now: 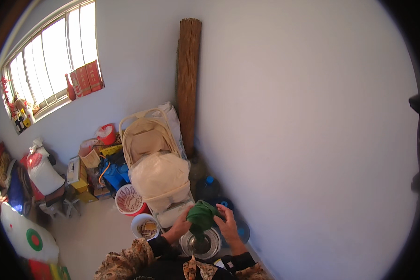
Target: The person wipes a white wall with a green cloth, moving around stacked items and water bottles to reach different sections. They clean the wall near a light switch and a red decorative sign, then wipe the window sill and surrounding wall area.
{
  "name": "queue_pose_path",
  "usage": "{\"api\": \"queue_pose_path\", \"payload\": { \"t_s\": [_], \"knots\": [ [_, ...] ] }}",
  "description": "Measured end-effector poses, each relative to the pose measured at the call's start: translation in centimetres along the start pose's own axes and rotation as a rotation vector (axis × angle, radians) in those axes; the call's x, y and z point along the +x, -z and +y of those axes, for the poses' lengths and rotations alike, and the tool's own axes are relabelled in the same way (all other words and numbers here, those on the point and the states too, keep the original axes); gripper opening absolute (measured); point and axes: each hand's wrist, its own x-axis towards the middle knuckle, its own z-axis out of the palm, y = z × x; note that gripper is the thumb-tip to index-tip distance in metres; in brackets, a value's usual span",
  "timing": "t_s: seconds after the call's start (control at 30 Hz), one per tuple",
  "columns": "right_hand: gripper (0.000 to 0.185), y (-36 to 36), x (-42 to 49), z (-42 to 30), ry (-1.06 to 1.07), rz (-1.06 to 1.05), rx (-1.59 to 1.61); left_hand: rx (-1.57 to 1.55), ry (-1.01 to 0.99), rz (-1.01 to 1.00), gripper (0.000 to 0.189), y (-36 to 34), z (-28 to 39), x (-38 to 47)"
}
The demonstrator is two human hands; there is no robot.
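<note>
A dark green, soft folded bundle is held up in front of my body; whether it is cloth or leaves I cannot tell. My left hand grips its left side, with the fingers partly hidden behind it. At the right edge, the thumb and forefinger of my right hand hold the bundle while the other fingers stand apart. Directly below is a round metal basin with a shiny rim, partly covered by the bundle.
A beige stroller carries a large plastic-wrapped bundle. Left of it stand a red-and-white basket and a white bucket of small pieces. Large water jugs line the right wall. A brown rolled mat leans in the corner.
</note>
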Motion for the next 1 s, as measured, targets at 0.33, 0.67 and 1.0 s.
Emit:
{"api": "queue_pose_path", "payload": {
  "t_s": [0.33, 0.67, 1.0],
  "knots": [
    [0.036, -2.0, -0.1, -0.8, 0.033, 0.242, -0.147, -0.018, 0.195, -0.324, 0.064, -2.2, 5.6, 1.7],
    [0.021, -2.8, 9.6, -2.7, -0.055, 0.434, 0.201, 0.105, -0.109, -0.592, 0.084, 2.5, 5.0, 11.7],
    [0.034, 0.9, 28.9, -11.9, 0.562, 0.141, -0.937, -0.287, 0.242, 0.133, 0.048, 13.4, 2.6, 25.2]
  ]
}}
